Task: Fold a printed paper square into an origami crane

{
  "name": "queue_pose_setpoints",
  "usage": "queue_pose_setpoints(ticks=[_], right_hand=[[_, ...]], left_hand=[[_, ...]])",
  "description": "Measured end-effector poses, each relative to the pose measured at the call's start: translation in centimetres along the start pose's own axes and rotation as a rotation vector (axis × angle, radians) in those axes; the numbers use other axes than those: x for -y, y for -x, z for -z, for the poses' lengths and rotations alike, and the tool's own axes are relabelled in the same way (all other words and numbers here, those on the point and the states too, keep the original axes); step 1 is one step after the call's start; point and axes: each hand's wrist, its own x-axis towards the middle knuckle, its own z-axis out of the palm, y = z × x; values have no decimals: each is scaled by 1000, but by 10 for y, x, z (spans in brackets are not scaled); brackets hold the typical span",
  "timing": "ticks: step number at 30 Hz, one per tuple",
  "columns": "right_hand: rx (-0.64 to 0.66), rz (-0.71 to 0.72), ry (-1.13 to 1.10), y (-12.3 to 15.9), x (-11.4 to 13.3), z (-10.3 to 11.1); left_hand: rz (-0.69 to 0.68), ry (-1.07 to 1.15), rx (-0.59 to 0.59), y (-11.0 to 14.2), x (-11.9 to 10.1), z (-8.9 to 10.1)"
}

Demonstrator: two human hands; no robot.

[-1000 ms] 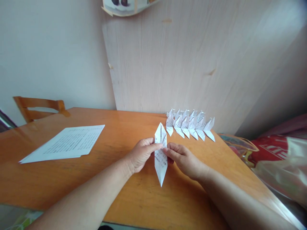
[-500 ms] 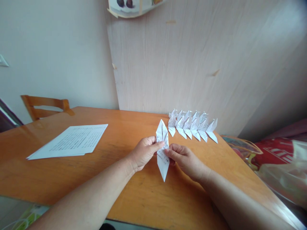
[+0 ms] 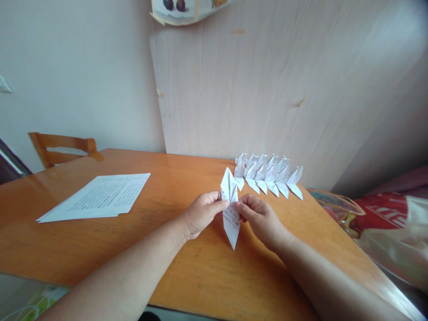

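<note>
A long, folded piece of white printed paper (image 3: 231, 223), pointed at both ends, is held above the table in the middle of the head view. Its upper half has a slit or crease running down from the tip. My left hand (image 3: 203, 211) pinches its left edge near the middle, thumb on the front face. On the right edge, my right hand (image 3: 257, 216) grips it at about the same height, thumb also in front. The fingers behind the paper are partly hidden. Beyond it stand several folded paper figures (image 3: 272, 176) in close rows.
Printed sheets (image 3: 103, 196) lie stacked on the left of the wooden table (image 3: 180, 276). A wooden chair (image 3: 67, 143) stands at the far left. Along the right edge are a red bag (image 3: 381, 209) and pale plastic (image 3: 397, 249). A wood-grain panel (image 3: 234, 98) rises behind the table.
The folded paper has shifted slightly right and tilted a little. My left thumb has drawn back toward its left edge, and my right hand has moved slightly up along the right edge.
</note>
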Motion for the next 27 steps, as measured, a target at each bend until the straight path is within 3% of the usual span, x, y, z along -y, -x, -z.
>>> queue_pose_setpoints(ticks=[15,27], right_hand=[[-13,-6,-33,0,-1,0],[-48,76,-59,0,0,-3]], left_hand=[[-13,-24,-43,-1,-3,-1],[-38,-108,-83,-2,2,0]])
